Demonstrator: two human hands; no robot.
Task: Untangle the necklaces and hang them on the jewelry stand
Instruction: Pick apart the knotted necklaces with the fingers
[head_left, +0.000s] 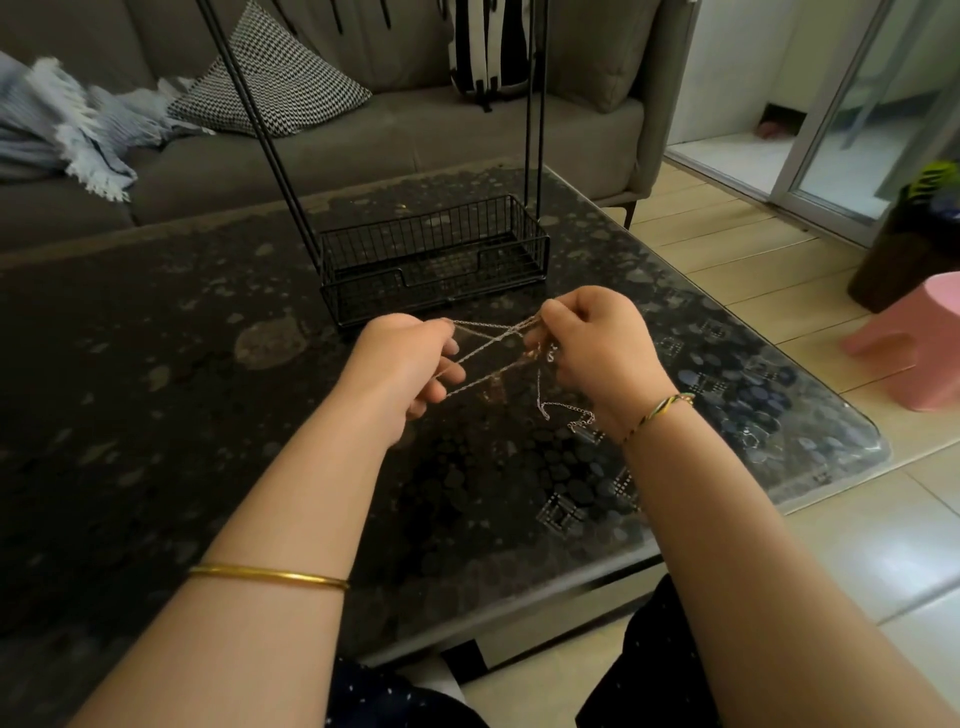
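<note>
Thin silver necklaces are stretched taut between both hands above the dark table. The strands cross each other near my right hand. My left hand grips several strands with curled fingers. My right hand pinches the tangled end, and a loose chain end with a clasp dangles below it. The black wire jewelry stand is just beyond my hands; its basket base holds nothing I can see, and its tall uprights run out of the top of the view.
A grey sofa with a checked cushion and a pale blanket lies behind the table. A pink stool and a dark planter are on the floor at right. The table's front edge is near my knees.
</note>
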